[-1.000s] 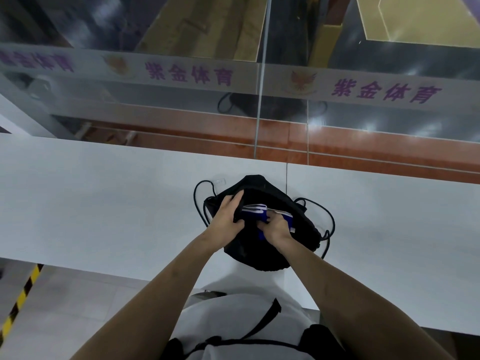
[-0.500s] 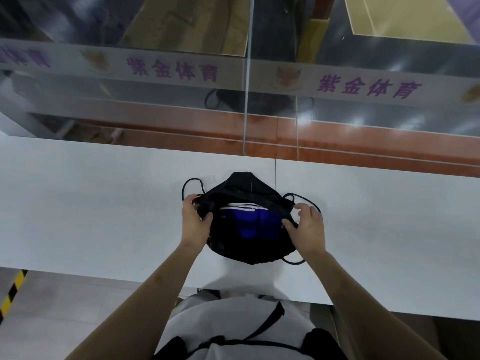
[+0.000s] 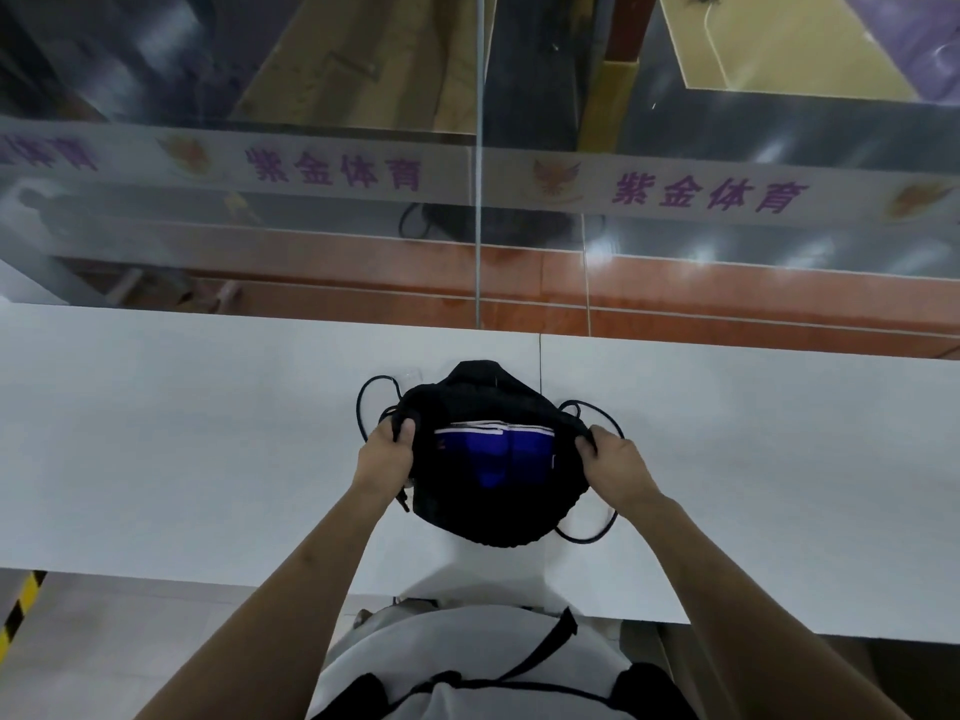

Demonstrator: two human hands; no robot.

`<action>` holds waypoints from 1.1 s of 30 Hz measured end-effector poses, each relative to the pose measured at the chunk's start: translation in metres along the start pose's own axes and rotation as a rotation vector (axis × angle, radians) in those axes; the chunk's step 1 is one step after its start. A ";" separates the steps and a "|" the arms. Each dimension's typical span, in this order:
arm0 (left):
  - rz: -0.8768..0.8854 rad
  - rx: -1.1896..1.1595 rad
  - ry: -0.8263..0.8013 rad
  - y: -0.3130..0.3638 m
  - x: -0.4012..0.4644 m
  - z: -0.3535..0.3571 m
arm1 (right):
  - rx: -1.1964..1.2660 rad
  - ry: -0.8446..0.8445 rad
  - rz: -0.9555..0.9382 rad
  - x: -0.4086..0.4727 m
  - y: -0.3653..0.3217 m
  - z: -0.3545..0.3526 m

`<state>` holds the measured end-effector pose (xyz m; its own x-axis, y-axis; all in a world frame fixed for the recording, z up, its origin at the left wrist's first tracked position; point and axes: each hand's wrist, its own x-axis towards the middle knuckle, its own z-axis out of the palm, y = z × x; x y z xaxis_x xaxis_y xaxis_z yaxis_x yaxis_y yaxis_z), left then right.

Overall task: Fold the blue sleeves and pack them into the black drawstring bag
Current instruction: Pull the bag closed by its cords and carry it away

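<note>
The black drawstring bag (image 3: 493, 506) sat on the white counter (image 3: 182, 433), blue sleeves (image 3: 493, 452) inside. Left hand (image 3: 387, 459) gripped its 9 o'clock rim, right hand (image 3: 615, 467) its 3 o'clock rim.

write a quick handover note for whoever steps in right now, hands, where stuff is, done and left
Left hand: grips the left side of the black drawstring bag at its mouth.
Right hand: grips the right side of the mouth.
Bag sits on the white table, mouth held open toward the person, cords looping out on both sides.
Blue sleeves: folded, inside the bag, visible through the opening.
Done: folding and putting the sleeves in.
Left: probably pull the cords to close the mouth; it is not yet cinched.
</note>
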<state>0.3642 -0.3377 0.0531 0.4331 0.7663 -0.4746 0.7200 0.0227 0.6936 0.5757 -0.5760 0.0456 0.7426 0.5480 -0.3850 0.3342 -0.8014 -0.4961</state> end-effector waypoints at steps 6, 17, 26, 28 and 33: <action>0.035 -0.190 -0.054 0.030 -0.002 -0.019 | 0.317 0.050 -0.052 -0.002 -0.020 -0.031; 0.174 -0.517 -0.131 0.085 -0.011 -0.076 | 0.480 0.233 -0.195 -0.008 -0.060 -0.103; 0.178 -0.453 -0.015 0.088 0.021 -0.125 | 0.648 0.300 -0.213 -0.009 -0.065 -0.150; 0.185 -0.469 0.007 0.082 0.032 -0.131 | 0.656 0.302 -0.198 -0.009 -0.064 -0.154; 0.220 -0.377 0.057 0.072 0.052 -0.146 | 0.579 0.169 -0.298 -0.017 -0.062 -0.164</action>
<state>0.3595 -0.2020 0.1574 0.5159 0.8128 -0.2705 0.3616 0.0796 0.9289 0.6376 -0.5755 0.2106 0.7631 0.6432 -0.0630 0.2086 -0.3374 -0.9180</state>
